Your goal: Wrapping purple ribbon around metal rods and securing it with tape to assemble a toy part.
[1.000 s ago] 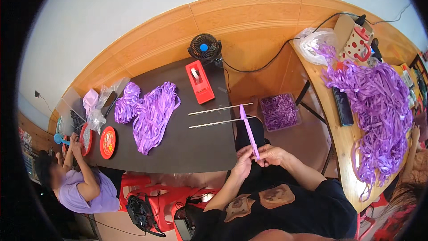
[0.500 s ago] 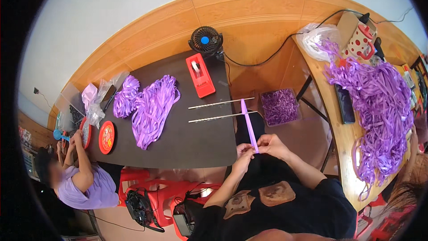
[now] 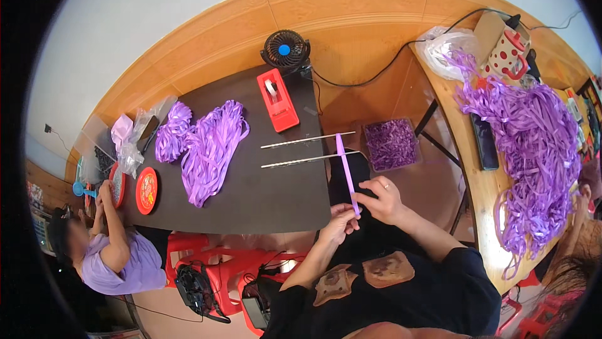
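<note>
A flat purple ribbon [image 3: 347,170] loops over the ends of two thin metal rods [image 3: 285,144] that stick out past the dark table's right edge. It stretches down towards me, pulled straight. My left hand [image 3: 342,222] pinches its near end below the table corner. My right hand [image 3: 382,202] is just right of the ribbon, thumb and index finger apart, one fingertip at the ribbon's edge. Its other fingers are bent.
Purple ribbon bundles [image 3: 214,151] and a red tape dispenser [image 3: 279,101] lie on the dark table [image 3: 251,210], beside a small fan [image 3: 285,51]. A clear bin [image 3: 390,145] holds purple scraps. A ribbon heap [image 3: 533,163] covers the wooden table at right. Someone sits at left.
My right hand has come away from my left hand, moving up and right, and its thumb and index finger have spread. The left hand keeps the ribbon's near end. The view has shifted slightly.
</note>
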Demonstrator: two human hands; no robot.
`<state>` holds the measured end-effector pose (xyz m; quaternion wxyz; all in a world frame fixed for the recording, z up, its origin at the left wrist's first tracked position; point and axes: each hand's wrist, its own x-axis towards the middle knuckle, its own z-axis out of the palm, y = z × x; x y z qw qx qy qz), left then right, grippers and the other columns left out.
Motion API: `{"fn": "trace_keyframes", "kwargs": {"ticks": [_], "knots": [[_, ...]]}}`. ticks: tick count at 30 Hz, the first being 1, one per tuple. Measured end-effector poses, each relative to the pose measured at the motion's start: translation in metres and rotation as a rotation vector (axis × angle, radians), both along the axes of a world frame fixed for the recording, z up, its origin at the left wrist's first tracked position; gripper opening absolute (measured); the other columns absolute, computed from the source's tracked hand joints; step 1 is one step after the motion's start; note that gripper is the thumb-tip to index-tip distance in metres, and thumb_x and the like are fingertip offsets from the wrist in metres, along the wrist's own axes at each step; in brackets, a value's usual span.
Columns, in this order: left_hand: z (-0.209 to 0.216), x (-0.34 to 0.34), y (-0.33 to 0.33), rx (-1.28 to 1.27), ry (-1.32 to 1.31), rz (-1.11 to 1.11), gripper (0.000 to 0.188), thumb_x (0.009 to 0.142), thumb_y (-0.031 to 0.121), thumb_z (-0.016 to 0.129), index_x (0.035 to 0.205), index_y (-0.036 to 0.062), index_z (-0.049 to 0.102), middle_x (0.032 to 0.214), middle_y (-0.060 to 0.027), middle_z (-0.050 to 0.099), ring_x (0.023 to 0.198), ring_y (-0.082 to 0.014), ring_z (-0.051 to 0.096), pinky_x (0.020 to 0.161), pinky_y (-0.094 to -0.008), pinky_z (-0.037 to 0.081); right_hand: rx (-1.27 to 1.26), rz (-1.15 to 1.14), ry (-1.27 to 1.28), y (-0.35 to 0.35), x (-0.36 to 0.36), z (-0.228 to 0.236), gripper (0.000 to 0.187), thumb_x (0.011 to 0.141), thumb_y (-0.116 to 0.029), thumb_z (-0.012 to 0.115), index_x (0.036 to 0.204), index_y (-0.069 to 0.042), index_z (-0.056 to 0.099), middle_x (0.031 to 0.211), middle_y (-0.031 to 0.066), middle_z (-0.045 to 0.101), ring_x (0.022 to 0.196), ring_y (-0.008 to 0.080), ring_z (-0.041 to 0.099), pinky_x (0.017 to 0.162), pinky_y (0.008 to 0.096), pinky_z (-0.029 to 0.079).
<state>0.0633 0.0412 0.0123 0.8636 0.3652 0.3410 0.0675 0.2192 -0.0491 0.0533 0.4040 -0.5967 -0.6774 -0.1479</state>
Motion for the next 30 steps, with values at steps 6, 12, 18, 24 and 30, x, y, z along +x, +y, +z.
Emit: {"fn": "trace_keyframes", "kwargs": {"ticks": [6,12,18,24,30], "knots": [[0.006,-0.008,-0.003,-0.067,-0.063,0.010,0.009,0.085,0.014,0.063,0.086,0.0070,0.059,0.071,-0.0063,0.062,0.049,-0.0122,0.058,0.036,-0.0182,0.036,0.062,0.001,-0.365,0.001,0.000,0.002,0.029,0.069,-0.019,0.058,0.095,-0.009,0.067,0.113,0.0076,0.059,0.098,0.0201,0.055,0.073,0.0296,0.042],[0.016,-0.014,-0.005,-0.159,-0.120,0.025,0.007,0.085,0.014,0.062,0.083,0.0095,0.058,0.070,-0.0058,0.063,0.051,-0.0156,0.059,0.036,-0.0213,0.037,0.156,0.008,-0.403,0.004,-0.005,0.002,0.028,0.068,-0.018,0.060,0.093,-0.008,0.068,0.104,0.0042,0.063,0.097,0.0196,0.055,0.077,0.0302,0.040],[0.014,-0.016,-0.005,-0.189,-0.170,0.005,0.006,0.087,0.015,0.060,0.086,0.0092,0.058,0.073,-0.0064,0.064,0.054,-0.0140,0.060,0.038,-0.0201,0.036,0.202,0.032,-0.401,0.008,-0.006,0.005,0.024,0.065,-0.017,0.063,0.087,-0.007,0.068,0.101,0.0037,0.063,0.097,0.0192,0.056,0.077,0.0307,0.039],[0.022,-0.019,-0.020,-0.229,-0.254,0.104,0.019,0.093,0.024,0.051,0.089,0.0070,0.058,0.072,-0.0052,0.062,0.056,-0.0137,0.058,0.047,-0.0225,0.040,0.220,0.109,-0.414,0.014,-0.003,0.019,0.026,0.061,-0.015,0.063,0.083,-0.004,0.067,0.095,0.0055,0.063,0.089,0.0187,0.059,0.073,0.0280,0.040],[-0.005,-0.015,-0.027,-0.186,-0.293,0.163,0.027,0.096,0.029,0.045,0.094,0.0050,0.057,0.075,-0.0033,0.060,0.061,-0.0137,0.057,0.055,-0.0243,0.043,0.235,0.202,-0.421,0.025,-0.004,0.036,0.028,0.055,-0.014,0.061,0.080,-0.003,0.066,0.088,0.0052,0.064,0.085,0.0182,0.060,0.069,0.0259,0.041]]}}
